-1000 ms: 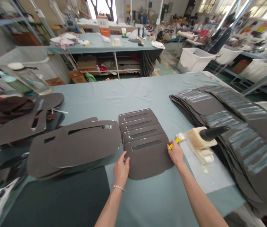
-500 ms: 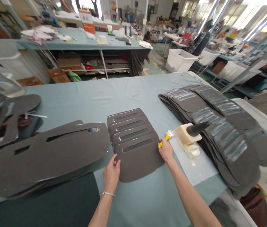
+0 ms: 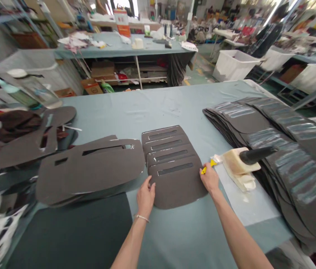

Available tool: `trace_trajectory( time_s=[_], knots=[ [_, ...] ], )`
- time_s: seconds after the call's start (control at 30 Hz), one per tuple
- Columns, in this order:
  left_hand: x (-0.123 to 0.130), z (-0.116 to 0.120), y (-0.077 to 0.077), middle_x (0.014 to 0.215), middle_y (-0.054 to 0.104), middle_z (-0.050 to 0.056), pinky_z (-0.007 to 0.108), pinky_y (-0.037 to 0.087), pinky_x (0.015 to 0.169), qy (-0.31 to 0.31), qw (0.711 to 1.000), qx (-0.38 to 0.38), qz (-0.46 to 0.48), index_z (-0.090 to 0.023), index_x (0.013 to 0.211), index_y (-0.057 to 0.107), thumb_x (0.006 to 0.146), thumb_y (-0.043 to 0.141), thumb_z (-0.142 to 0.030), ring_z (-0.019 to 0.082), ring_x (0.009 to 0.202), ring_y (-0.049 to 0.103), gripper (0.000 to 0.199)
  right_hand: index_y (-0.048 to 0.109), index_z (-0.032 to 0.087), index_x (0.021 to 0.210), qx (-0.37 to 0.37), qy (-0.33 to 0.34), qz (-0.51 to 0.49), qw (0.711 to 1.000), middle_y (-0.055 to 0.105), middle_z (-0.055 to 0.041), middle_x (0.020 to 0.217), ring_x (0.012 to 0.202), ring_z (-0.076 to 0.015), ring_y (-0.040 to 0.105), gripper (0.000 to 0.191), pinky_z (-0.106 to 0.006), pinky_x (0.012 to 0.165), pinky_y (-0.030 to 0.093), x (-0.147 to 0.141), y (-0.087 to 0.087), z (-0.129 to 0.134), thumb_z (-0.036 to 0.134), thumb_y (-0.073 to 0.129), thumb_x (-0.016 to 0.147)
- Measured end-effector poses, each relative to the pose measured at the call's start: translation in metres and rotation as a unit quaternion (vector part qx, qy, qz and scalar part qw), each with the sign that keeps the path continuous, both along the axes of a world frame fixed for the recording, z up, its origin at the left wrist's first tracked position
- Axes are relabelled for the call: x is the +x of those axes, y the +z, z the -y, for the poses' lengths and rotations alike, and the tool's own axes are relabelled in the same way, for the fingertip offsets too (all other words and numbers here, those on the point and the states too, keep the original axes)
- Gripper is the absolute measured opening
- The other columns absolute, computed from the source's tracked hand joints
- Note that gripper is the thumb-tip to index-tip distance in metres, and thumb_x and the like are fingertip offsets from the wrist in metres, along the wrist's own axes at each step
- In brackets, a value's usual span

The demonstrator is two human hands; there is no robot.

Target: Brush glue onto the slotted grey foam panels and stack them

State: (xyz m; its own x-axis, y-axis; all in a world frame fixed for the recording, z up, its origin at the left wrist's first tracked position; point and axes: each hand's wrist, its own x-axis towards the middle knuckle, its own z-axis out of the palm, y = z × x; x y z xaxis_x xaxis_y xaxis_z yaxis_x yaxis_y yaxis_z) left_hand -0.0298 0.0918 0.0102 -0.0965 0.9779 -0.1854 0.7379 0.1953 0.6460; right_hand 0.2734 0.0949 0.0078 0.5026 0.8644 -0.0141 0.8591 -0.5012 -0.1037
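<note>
In front of me lies an overlapping row of dark grey rounded panels (image 3: 174, 190), each visible one with a long slot. My left hand (image 3: 146, 196) rests at their lower left edge, thumb and forefinger slightly apart and touching the side. At the right edge is my right hand (image 3: 210, 178), closed round a small brush with a yellow handle (image 3: 206, 169). The brush's bristle end, coated whitish, points up and right toward a cream container (image 3: 234, 162) that bears a black cone (image 3: 257, 155). That container sits on a pale sheet (image 3: 241, 207).
Piled panels with shiny streaks (image 3: 300, 164) fill the right side. To the left lie larger slotted grey pieces (image 3: 104, 168) and a dark flat sheet (image 3: 76, 235). A clear jar (image 3: 44, 91) stands far left. Beyond are another table (image 3: 104, 52), white bins (image 3: 234, 65) and a seated person (image 3: 268, 37).
The view has swung left, so everything sits further right in the picture. Both hands keep about the same place at the panels' edges, and the brush stays in the right hand.
</note>
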Motion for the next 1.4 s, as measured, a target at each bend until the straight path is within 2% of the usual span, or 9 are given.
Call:
trace_trajectory(
  time_s=[0.13, 0.37, 0.53, 0.77, 0.97, 1.07, 1.2, 1.3, 1.4],
  knots=[
    [0.001, 0.001, -0.003, 0.077, 0.06, 0.001, 0.025, 0.038, 0.065, 0.002, 1.0, 0.003, -0.008, -0.024, 0.123, 0.053, 0.085, 0.049, -0.029, 0.013, 0.07, 0.056, 0.038, 0.05, 0.019, 0.104, 0.001, 0.003, 0.014, 1.0, 0.061, -0.0032, 0.082, 0.067, -0.0148, 0.056, 0.022, -0.025, 0.055, 0.023, -0.001, -0.001, -0.001, 0.033, 0.053, 0.088],
    [0.005, 0.001, 0.001, 0.102, 0.065, 0.009, 0.029, 0.044, 0.077, 0.009, 1.0, 0.003, -0.022, -0.022, 0.124, 0.051, 0.085, 0.048, -0.024, 0.018, 0.088, 0.061, 0.04, 0.05, 0.019, 0.106, 0.009, 0.012, 0.033, 0.999, 0.06, -0.0039, 0.082, 0.065, -0.0152, 0.056, 0.026, -0.025, 0.055, 0.024, 0.001, -0.008, 0.0, 0.036, 0.052, 0.088],
    [0.005, 0.001, 0.006, 0.097, 0.066, 0.009, 0.029, 0.044, 0.078, 0.02, 1.0, -0.002, -0.017, -0.022, 0.122, 0.053, 0.085, 0.048, -0.024, 0.019, 0.089, 0.062, 0.038, 0.05, 0.019, 0.104, 0.006, 0.011, 0.033, 0.999, 0.059, -0.0031, 0.078, 0.066, -0.0157, 0.056, 0.024, -0.025, 0.054, 0.024, 0.0, -0.005, 0.0, 0.037, 0.05, 0.089],
    [0.005, 0.002, 0.0, 0.093, 0.067, 0.006, 0.027, 0.042, 0.069, 0.022, 0.999, -0.008, -0.027, -0.025, 0.123, 0.052, 0.085, 0.05, -0.027, 0.017, 0.08, 0.062, 0.039, 0.05, 0.019, 0.104, 0.005, 0.008, 0.035, 0.999, 0.059, -0.0028, 0.079, 0.067, -0.0152, 0.057, 0.023, -0.025, 0.054, 0.024, -0.001, -0.001, 0.0, 0.035, 0.052, 0.088],
    [0.007, 0.002, 0.001, 0.096, 0.067, 0.007, 0.028, 0.043, 0.071, 0.017, 0.999, -0.004, -0.039, -0.024, 0.124, 0.051, 0.085, 0.049, -0.027, 0.018, 0.083, 0.062, 0.04, 0.05, 0.019, 0.105, 0.017, 0.014, 0.037, 0.999, 0.058, -0.0042, 0.084, 0.067, -0.0145, 0.054, 0.023, -0.025, 0.054, 0.024, -0.004, -0.003, 0.0, 0.035, 0.052, 0.088],
    [0.009, 0.003, 0.003, 0.101, 0.064, 0.009, 0.03, 0.044, 0.074, 0.004, 0.998, 0.007, -0.056, -0.023, 0.123, 0.052, 0.085, 0.047, -0.027, 0.02, 0.088, 0.06, 0.039, 0.05, 0.018, 0.106, 0.03, 0.013, 0.051, 0.998, 0.056, -0.0061, 0.089, 0.073, -0.0161, 0.054, 0.025, -0.025, 0.056, 0.026, -0.006, -0.002, -0.001, 0.033, 0.053, 0.086],
    [0.005, 0.004, 0.002, 0.104, 0.057, 0.012, 0.034, 0.045, 0.081, 0.0, 0.996, 0.042, -0.083, -0.022, 0.121, 0.055, 0.085, 0.044, -0.03, 0.023, 0.097, 0.055, 0.038, 0.053, 0.017, 0.103, 0.07, 0.042, 0.071, 0.994, 0.055, -0.0084, 0.09, 0.086, -0.0204, 0.051, 0.022, -0.026, 0.062, 0.031, -0.001, 0.001, 0.0, 0.024, 0.055, 0.082],
    [-0.005, 0.006, 0.004, 0.104, 0.054, 0.011, 0.037, 0.044, 0.088, 0.023, 0.999, 0.046, -0.008, -0.019, 0.119, 0.056, 0.084, 0.046, -0.036, 0.023, 0.1, 0.053, 0.04, 0.054, 0.016, 0.1, 0.12, 0.059, 0.06, 0.989, 0.055, -0.0082, 0.084, 0.084, -0.0212, 0.05, 0.021, -0.028, 0.066, 0.034, 0.0, 0.005, 0.001, 0.017, 0.05, 0.08],
    [-0.019, 0.009, 0.014, 0.105, 0.055, 0.012, 0.036, 0.044, 0.09, 0.099, 0.988, 0.038, 0.112, -0.014, 0.117, 0.055, 0.08, 0.052, -0.045, 0.021, 0.099, 0.055, 0.048, 0.052, 0.016, 0.099, 0.193, 0.069, 0.0, 0.979, 0.056, -0.0088, 0.085, 0.081, -0.0215, 0.051, 0.02, -0.029, 0.069, 0.037, -0.024, 0.012, -0.006, 0.021, 0.048, 0.08]
  ],
)
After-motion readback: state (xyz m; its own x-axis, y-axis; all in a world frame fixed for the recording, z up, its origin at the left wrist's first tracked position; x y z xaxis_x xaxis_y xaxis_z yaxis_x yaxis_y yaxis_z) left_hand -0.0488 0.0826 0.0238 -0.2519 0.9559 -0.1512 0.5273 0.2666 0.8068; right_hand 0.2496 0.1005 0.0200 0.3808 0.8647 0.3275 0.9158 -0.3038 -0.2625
